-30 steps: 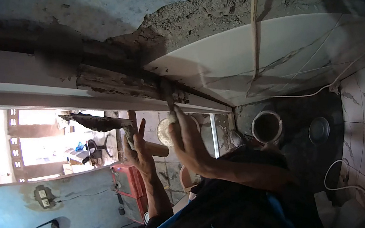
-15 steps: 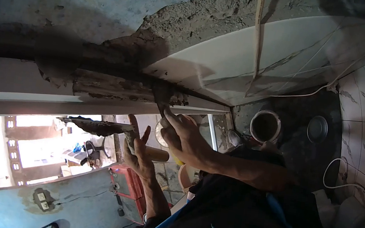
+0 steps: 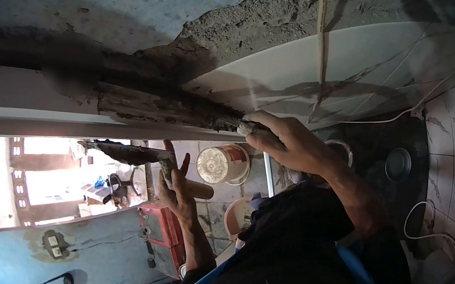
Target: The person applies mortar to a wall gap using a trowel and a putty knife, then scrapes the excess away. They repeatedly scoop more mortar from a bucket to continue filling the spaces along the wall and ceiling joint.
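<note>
My left hand (image 3: 178,189) is closed around the grip of a plastering trowel (image 3: 199,191), held flat below the beam. Dark wet mortar (image 3: 126,153) lies along its blade. My right hand (image 3: 286,142) is closed on a small trowel, whose blade is mostly hidden by the fingers. This hand is at the right end of a rough, mortared strip (image 3: 156,107) on the pale beam (image 3: 17,93), close to the tiled wall's edge. Brown, uneven mortar covers part of that strip.
A broken plaster patch (image 3: 252,16) and a hanging cable (image 3: 320,32) are on the wall above the white tiles (image 3: 284,74). Lower down are a pale bucket (image 3: 215,165), an orange basin (image 3: 234,216), a round dish (image 3: 398,164) and a red cabinet (image 3: 167,227).
My right hand has moved right and slightly up along the strip with the small trowel, uncovering the pale bucket. My left hand and its mortar-loaded trowel have stayed nearly in place.
</note>
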### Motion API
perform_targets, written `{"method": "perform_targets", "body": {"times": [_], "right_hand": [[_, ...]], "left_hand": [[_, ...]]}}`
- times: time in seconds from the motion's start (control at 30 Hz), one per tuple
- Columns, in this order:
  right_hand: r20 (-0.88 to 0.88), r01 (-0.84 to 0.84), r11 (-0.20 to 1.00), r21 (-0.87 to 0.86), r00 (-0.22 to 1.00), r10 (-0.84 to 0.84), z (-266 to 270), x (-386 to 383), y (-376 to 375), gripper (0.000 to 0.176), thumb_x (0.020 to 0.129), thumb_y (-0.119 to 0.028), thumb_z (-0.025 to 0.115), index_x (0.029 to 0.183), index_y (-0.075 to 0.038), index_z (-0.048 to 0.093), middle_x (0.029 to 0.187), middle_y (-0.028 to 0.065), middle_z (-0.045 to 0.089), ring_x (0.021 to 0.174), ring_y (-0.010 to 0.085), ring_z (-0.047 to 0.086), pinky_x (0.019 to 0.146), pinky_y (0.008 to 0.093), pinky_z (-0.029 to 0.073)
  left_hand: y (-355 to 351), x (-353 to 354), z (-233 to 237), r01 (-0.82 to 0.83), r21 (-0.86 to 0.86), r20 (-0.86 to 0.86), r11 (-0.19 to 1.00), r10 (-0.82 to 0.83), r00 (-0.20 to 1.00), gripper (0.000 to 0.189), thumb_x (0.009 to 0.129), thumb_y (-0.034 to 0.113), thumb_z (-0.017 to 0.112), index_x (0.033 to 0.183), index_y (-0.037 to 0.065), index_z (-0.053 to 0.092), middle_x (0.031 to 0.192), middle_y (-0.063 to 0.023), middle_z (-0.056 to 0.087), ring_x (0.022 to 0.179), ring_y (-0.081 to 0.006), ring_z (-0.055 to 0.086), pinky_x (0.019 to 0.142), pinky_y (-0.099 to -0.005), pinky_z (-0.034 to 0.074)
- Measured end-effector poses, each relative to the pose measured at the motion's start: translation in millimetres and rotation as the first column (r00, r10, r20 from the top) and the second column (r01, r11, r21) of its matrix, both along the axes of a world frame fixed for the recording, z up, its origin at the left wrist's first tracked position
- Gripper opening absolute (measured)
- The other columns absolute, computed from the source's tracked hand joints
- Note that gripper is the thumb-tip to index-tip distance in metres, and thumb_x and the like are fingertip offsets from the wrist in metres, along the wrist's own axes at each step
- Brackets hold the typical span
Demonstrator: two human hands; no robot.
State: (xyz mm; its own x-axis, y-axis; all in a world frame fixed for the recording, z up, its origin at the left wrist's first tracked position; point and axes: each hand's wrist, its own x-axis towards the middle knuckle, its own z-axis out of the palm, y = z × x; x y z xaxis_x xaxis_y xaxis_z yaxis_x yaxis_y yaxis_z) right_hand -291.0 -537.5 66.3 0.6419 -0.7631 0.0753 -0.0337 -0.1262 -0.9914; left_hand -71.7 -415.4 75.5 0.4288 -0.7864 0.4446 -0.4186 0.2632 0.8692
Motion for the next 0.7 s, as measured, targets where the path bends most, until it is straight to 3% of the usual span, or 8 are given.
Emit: {"method": "perform_targets", "body": {"times": [0.1, 0.3, 0.37, 0.43, 0.5, 0.6, 0.63, 0.7], "right_hand": [[0.041, 0.119, 0.949, -0.294, 0.993, -0.111, -2, 10, -6, 0.037, 0.088, -0.023, 0.058, 0.112, 0.004, 0.055, 0.098, 0.0202, 0.063, 0.089, 0.0302, 0.063, 0.077, 0.0356, 0.048], [-0.012, 0.012, 0.98, -0.197, 1.0, -0.015, 12, 10, -23, 0.035, 0.087, -0.023, 0.059, 0.109, 0.005, 0.058, 0.095, 0.0195, 0.064, 0.089, 0.0261, 0.063, 0.077, 0.0353, 0.048], [-0.108, -0.102, 0.994, -0.03, 0.989, 0.098, 28, 6, -33, 0.036, 0.087, -0.024, 0.06, 0.109, 0.005, 0.059, 0.093, 0.0203, 0.064, 0.091, 0.0261, 0.062, 0.08, 0.0361, 0.048], [-0.109, -0.124, 0.992, 0.002, 0.986, 0.123, 34, 6, -42, 0.039, 0.085, -0.027, 0.062, 0.109, 0.004, 0.059, 0.087, 0.0192, 0.065, 0.078, 0.0236, 0.065, 0.071, 0.033, 0.051], [-0.158, -0.134, 0.937, -0.324, 0.984, 0.086, 14, 16, -54, 0.041, 0.085, -0.029, 0.063, 0.109, 0.004, 0.06, 0.082, 0.0168, 0.066, 0.06, 0.0181, 0.064, 0.058, 0.0282, 0.051], [-0.061, -0.036, 0.83, -0.556, 0.998, 0.003, 10, 17, -56, 0.043, 0.085, -0.031, 0.063, 0.109, 0.005, 0.06, 0.08, 0.0156, 0.067, 0.05, 0.0148, 0.061, 0.05, 0.0266, 0.049], [-0.062, -0.035, 0.83, -0.557, 0.998, 0.001, 13, 12, -56, 0.043, 0.085, -0.031, 0.063, 0.109, 0.005, 0.06, 0.08, 0.0156, 0.067, 0.05, 0.0148, 0.061, 0.05, 0.0266, 0.049], [-0.153, -0.212, 0.974, -0.078, 0.968, 0.198, 30, -4, -52, 0.042, 0.085, -0.03, 0.062, 0.109, 0.005, 0.06, 0.083, 0.017, 0.067, 0.054, 0.0172, 0.063, 0.052, 0.0284, 0.049]], "left_hand": [[0, -1, 1, 0.001, 0.025, 0.043, 1.0, -0.002, 0.999, 0.044, 0.095, 0.021, 0.042, 0.124, -0.012, 0.039, 0.126, -0.0245, 0.046, 0.115, -0.0296, 0.05, 0.091, -0.0484, 0.048], [3, 0, 1, 0.021, 0.026, -0.018, 0.999, -0.02, 1.0, 0.041, 0.095, 0.021, 0.043, 0.119, -0.012, 0.042, 0.122, -0.0222, 0.048, 0.105, -0.0268, 0.055, 0.091, -0.0469, 0.048], [0, -3, 2, 0.025, 0.013, -0.011, 1.0, -0.025, 1.0, 0.041, 0.095, 0.02, 0.043, 0.119, -0.012, 0.042, 0.123, -0.0226, 0.048, 0.105, -0.0271, 0.055, 0.091, -0.0472, 0.048], [-2, -3, 2, 0.034, -0.001, -0.002, 0.999, -0.034, 0.999, 0.041, 0.095, 0.02, 0.042, 0.12, -0.012, 0.041, 0.123, -0.0229, 0.047, 0.106, -0.0274, 0.055, 0.091, -0.0475, 0.048], [-2, -3, 2, 0.042, 0.001, -0.002, 0.999, -0.042, 0.999, 0.041, 0.096, 0.02, 0.041, 0.121, -0.013, 0.04, 0.124, -0.0233, 0.047, 0.106, -0.028, 0.055, 0.092, -0.0477, 0.047], [-3, -5, 6, 0.035, 0.026, -0.009, 0.999, -0.034, 0.999, 0.042, 0.096, 0.019, 0.04, 0.123, -0.013, 0.039, 0.125, -0.0235, 0.046, 0.109, -0.0273, 0.053, 0.093, -0.0482, 0.046], [-3, -5, 6, 0.036, 0.025, -0.009, 0.999, -0.036, 0.999, 0.042, 0.096, 0.019, 0.04, 0.123, -0.013, 0.039, 0.125, -0.0235, 0.046, 0.109, -0.0273, 0.053, 0.093, -0.0482, 0.046], [-3, -4, 5, 0.047, 0.025, -0.006, 0.999, -0.046, 0.999, 0.042, 0.096, 0.019, 0.041, 0.123, -0.013, 0.038, 0.125, -0.0238, 0.046, 0.113, -0.0264, 0.051, 0.094, -0.0485, 0.046]]}}
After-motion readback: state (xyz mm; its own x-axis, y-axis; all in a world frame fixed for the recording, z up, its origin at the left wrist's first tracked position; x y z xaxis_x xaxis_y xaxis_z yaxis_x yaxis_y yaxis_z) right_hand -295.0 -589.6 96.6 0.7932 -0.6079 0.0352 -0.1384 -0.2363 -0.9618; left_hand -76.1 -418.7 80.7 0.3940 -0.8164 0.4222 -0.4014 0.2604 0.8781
